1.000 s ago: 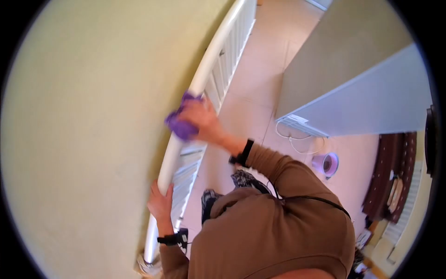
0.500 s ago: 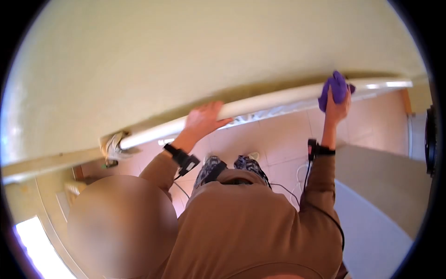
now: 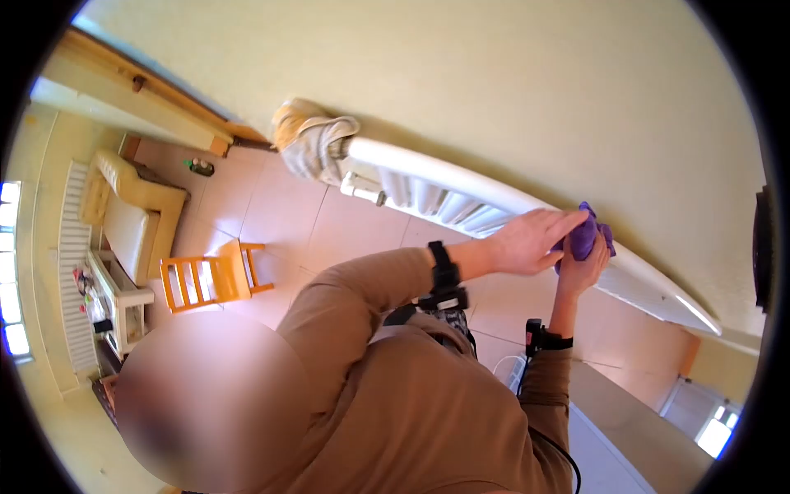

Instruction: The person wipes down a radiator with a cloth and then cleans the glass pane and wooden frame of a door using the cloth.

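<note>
A white radiator (image 3: 461,216) runs slantwise along the wall, its fins showing below the top edge. On that top edge my right hand (image 3: 581,269) is closed round a crumpled purple cloth (image 3: 583,237). My left hand (image 3: 531,241) lies over the radiator beside the right one, its fingers stretched out and their tips at the cloth. The thumb of the left hand stands apart from its fingers. A black band with a small box sits on each wrist.
A grey and yellowish cloth bundle (image 3: 311,138) wraps a pipe at the radiator's left end. An orange wooden chair (image 3: 226,274), a beige sofa (image 3: 136,218) and a white table (image 3: 123,309) stand at the left. A bottle (image 3: 200,167) lies on the tiled floor (image 3: 271,218).
My left hand has moved right from the radiator's middle to the purple cloth. The view has turned, bringing the chair and sofa into sight. My right hand still holds the cloth.
</note>
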The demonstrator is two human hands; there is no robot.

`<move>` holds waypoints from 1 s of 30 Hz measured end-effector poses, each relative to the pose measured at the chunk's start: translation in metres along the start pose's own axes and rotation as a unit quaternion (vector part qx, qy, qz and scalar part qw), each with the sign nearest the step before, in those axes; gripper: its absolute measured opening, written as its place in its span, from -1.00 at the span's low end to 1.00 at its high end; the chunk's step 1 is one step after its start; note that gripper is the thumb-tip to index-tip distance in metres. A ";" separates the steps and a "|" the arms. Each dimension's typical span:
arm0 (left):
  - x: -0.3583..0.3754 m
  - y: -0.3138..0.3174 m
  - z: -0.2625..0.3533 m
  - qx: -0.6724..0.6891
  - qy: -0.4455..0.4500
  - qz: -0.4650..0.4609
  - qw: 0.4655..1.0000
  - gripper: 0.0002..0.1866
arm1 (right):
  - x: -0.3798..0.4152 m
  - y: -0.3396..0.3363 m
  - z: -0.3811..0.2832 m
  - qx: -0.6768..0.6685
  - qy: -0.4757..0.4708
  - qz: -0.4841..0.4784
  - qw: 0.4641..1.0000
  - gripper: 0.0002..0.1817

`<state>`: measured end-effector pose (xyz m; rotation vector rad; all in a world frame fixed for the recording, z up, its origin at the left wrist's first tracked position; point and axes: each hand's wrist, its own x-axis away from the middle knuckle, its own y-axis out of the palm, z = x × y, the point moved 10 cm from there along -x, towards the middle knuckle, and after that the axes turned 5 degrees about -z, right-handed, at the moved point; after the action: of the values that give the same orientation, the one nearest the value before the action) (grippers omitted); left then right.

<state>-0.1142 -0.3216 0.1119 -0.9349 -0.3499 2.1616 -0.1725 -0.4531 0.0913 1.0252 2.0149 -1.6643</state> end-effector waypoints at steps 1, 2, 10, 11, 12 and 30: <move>0.025 -0.021 0.018 0.022 0.007 0.004 1.000 -0.31 | 0.001 -0.003 -0.007 0.005 0.020 -0.010 1.000 -0.47; 0.051 -0.027 0.020 0.040 -0.046 -0.074 0.995 -0.33 | 0.001 -0.003 -0.019 0.022 0.003 -0.016 1.000 -0.48; 0.347 -0.135 -0.083 0.014 -0.332 -0.049 0.942 -0.46 | 0.007 0.066 -0.200 -0.055 -0.118 -0.060 0.990 -0.46; 0.371 -0.153 -0.083 -0.008 -0.374 -0.037 0.927 -0.49 | 0.008 0.072 -0.222 -0.064 -0.138 -0.069 0.986 -0.45; 0.393 -0.171 -0.083 -0.033 -0.415 -0.023 0.909 -0.51 | 0.009 0.079 -0.239 -0.057 -0.157 -0.078 0.983 -0.45; 0.541 -0.156 -0.073 -0.014 -0.640 0.246 0.728 -0.53 | 0.108 0.166 -0.376 -0.369 -0.297 -0.494 0.729 -0.36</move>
<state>-0.2279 0.1753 -0.1386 0.7531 -0.8287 2.9978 -0.0603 -0.0534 0.0009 -0.9138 2.4357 -1.0032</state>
